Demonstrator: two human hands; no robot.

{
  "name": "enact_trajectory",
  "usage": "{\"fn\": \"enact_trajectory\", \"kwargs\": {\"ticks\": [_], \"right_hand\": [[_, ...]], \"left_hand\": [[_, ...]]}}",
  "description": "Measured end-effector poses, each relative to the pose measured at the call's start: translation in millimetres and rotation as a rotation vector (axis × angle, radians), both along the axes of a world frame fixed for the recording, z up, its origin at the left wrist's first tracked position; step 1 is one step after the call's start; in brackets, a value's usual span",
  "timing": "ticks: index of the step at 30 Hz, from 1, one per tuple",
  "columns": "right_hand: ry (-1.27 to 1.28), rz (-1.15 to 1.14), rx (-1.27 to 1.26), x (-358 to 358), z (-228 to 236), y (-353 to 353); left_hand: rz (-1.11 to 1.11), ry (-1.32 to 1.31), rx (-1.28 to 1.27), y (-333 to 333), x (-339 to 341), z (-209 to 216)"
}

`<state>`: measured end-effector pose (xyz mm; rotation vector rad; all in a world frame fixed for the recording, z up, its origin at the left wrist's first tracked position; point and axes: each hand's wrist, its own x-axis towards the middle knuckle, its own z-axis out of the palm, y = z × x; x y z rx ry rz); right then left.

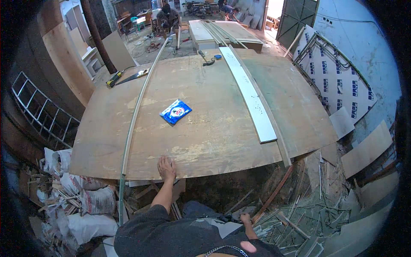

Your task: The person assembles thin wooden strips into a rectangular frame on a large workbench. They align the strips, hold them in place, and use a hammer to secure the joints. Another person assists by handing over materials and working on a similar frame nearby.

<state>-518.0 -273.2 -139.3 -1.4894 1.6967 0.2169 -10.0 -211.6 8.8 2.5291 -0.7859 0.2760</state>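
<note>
My left hand (166,167) lies palm down near the front edge of a large plywood sheet (205,128), fingers stretched out, holding nothing. Low beside my body hangs my right hand (245,219), off the sheet; its fingers are too small and hidden to make out. Beyond the left hand is a shiny blue packet (176,112). A long thin strip (136,113) runs front to back on the left side. Toward the right lies a narrow white board (248,94), with a wooden strip (267,109) along its right side.
A hammer (206,58), a small blue tool (218,57), a handsaw (133,77) and a yellow-black tool (114,79) lie toward the far edge. Sacks (98,201) stand at lower left; wood scraps (295,222) litter the lower right. A person (168,20) bends over in the background.
</note>
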Motion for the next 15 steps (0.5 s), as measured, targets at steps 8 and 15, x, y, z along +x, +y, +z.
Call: {"fn": "enact_trajectory", "kwargs": {"ticks": [8, 15], "right_hand": [[0.006, 0.169, -0.094, -43, -106, 0], [-0.044, 0.036, -0.015, 4, -10, 3]], "left_hand": [[-0.011, 0.029, -0.006, -9, -8, 4], [0.034, -0.04, 0.031, 10, 4, 1]]}}
